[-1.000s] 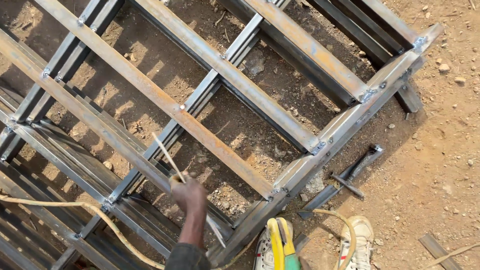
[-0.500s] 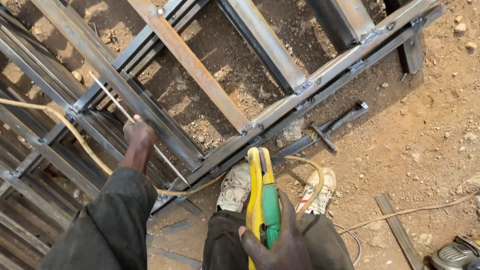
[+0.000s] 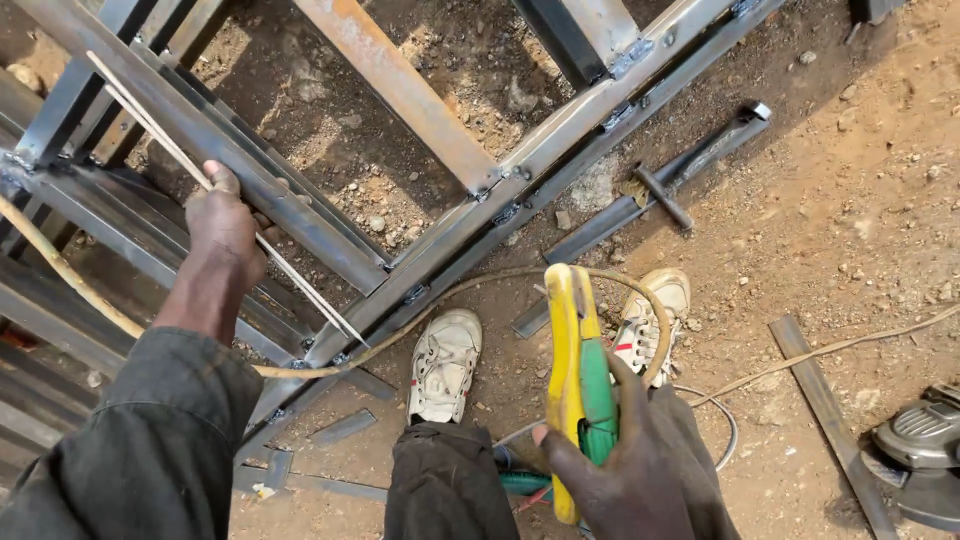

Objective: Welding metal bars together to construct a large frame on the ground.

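Note:
My left hand [image 3: 225, 225] grips a few thin welding rods [image 3: 150, 125] that run from the upper left down to the lower right across a steel frame [image 3: 560, 140] lying on the dirt. My right hand [image 3: 625, 465] is closed on a yellow and green electrode holder [image 3: 578, 370], held upright over my legs. A tan cable [image 3: 480, 278] loops from the holder past my white shoes [image 3: 445, 360] and away to the left under my left arm. The frame is made of rusty and grey bars joined at welds.
An angle grinder [image 3: 920, 455] lies at the right edge on the dirt. A flat steel strip [image 3: 825, 415] sits beside it, and a steel bar with a cross pin [image 3: 660, 195] lies along the frame. Short offcuts [image 3: 345, 427] lie near my feet. More stacked bars [image 3: 60, 330] fill the left.
The view has tilted down toward my feet. My left hand with the rods has shifted left along the frame, and my right hand with the holder has come fully into view.

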